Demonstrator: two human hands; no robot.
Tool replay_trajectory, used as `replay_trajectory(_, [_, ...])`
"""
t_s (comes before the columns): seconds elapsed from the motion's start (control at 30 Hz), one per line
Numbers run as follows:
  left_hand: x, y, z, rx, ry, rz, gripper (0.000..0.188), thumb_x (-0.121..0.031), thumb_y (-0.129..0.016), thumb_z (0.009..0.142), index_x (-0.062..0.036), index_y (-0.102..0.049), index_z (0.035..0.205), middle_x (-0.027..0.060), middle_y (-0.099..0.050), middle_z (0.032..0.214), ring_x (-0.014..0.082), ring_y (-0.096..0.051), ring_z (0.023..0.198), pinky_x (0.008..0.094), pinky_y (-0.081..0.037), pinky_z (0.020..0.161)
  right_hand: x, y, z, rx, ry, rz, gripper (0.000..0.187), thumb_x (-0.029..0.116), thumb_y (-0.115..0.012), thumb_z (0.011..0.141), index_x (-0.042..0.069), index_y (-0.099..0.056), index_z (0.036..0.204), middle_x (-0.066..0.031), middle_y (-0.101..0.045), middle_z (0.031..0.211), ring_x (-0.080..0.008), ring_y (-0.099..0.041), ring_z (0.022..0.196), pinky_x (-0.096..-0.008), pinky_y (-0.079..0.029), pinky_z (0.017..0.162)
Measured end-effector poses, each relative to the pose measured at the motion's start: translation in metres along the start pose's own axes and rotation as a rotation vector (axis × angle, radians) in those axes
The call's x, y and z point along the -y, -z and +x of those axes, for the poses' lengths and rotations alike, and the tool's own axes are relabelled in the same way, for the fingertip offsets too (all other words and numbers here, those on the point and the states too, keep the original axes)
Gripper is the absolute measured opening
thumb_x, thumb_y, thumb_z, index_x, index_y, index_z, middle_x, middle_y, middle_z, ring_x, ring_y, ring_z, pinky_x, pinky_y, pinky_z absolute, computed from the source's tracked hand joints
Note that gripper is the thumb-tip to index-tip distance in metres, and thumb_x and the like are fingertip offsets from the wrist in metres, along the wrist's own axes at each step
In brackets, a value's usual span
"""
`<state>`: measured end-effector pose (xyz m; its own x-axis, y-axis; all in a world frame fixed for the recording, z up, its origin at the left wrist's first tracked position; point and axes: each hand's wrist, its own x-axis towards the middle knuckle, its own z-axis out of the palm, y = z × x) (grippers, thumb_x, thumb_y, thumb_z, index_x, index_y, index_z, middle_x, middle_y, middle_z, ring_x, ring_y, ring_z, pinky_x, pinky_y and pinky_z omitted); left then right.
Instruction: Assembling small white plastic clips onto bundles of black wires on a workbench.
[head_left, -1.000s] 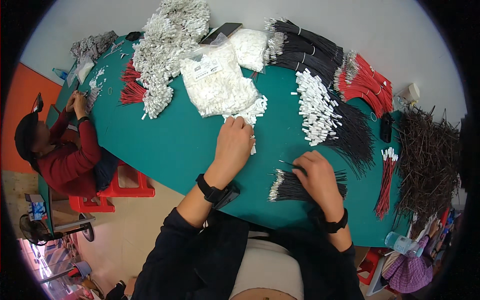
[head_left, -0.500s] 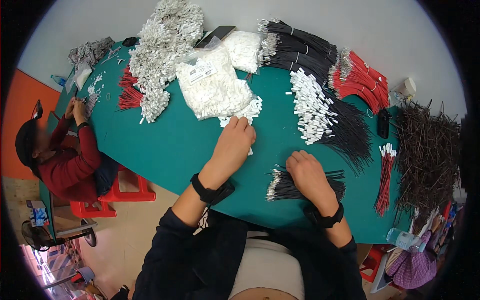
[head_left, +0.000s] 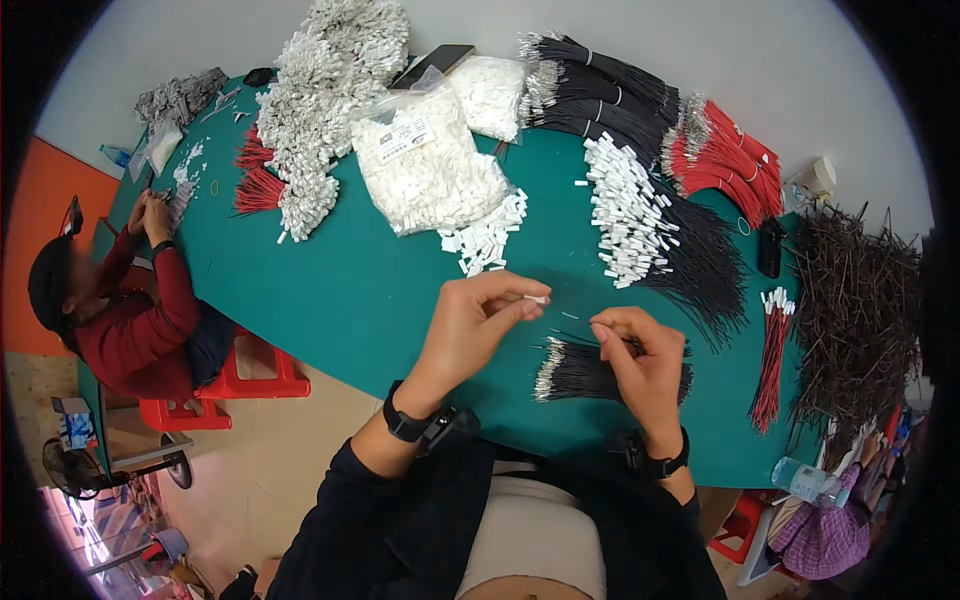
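Between the thumb and fingertips of my left hand (head_left: 482, 318) is a small white plastic connector housing (head_left: 537, 299). My right hand (head_left: 645, 352) pinches a thin black wire (head_left: 592, 321), its pale metal end (head_left: 570, 316) pointing at the housing with a small gap between them. Below my right hand lies a bundle of black wires (head_left: 580, 372) with metal tips to the left, partly covered by the hand. Loose white housings (head_left: 478, 245) are spilled beyond my left hand, at the mouth of a clear bag of housings (head_left: 430, 175).
Black wires with white housings (head_left: 630, 215) are piled beyond my right hand. Black (head_left: 605, 90) and red wire bundles (head_left: 725, 160) lie behind. At right are a red bunch (head_left: 772, 355), brown wires (head_left: 855, 310) and a bottle (head_left: 808, 480). A co-worker (head_left: 125, 320) sits at left.
My left hand has come back from the loose housings, now with one in its fingertips. My right hand has lifted off the black bundle with a wire. The two hands are closer together.
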<state>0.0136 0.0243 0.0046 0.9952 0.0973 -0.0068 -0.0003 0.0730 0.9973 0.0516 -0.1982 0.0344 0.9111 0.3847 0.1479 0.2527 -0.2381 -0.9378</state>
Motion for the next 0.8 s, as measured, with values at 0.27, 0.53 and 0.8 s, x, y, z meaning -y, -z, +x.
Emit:
replay_trajectory(0.27, [-0.018, -0.007, -0.010, 0.063, 0.137, -0.185, 0.019, 0.001, -0.071, 0.095, 0.0062, -0.074, 0.113, 0.0154, -0.077, 0.099, 0.0191, -0.075, 0.089, 0.0291, -0.060, 0.080, 0.016, 0.001, -0.001, -0.073, 0.092, -0.048, 0.009, -0.007, -0.076, 0.085, -0.006, -0.075, 0.094, -0.0069, -0.069, 0.074, -0.0085, -0.060, 0.062, -0.0223, -0.042, 0.054])
replay_trajectory(0.53, [-0.016, -0.007, -0.010, 0.082, 0.177, -0.205, 0.018, -0.001, -0.074, 0.093, 0.0047, -0.075, 0.110, 0.0138, -0.077, 0.096, 0.0178, -0.075, 0.086, 0.0283, -0.060, 0.078, 0.020, 0.000, -0.001, -0.126, 0.161, -0.144, 0.009, -0.007, -0.079, 0.082, -0.003, -0.075, 0.090, -0.0028, -0.061, 0.068, -0.0066, -0.046, 0.056, -0.0244, -0.030, 0.050])
replay_trajectory(0.8, [-0.009, -0.007, -0.010, 0.077, 0.163, -0.234, 0.016, -0.001, -0.075, 0.092, 0.0042, -0.075, 0.108, 0.0105, -0.076, 0.095, 0.0161, -0.074, 0.086, 0.0273, -0.059, 0.079, 0.018, -0.001, -0.003, -0.118, 0.164, -0.151, 0.009, -0.006, -0.079, 0.083, -0.003, -0.076, 0.091, -0.0018, -0.060, 0.070, -0.0065, -0.049, 0.058, -0.0232, -0.033, 0.051])
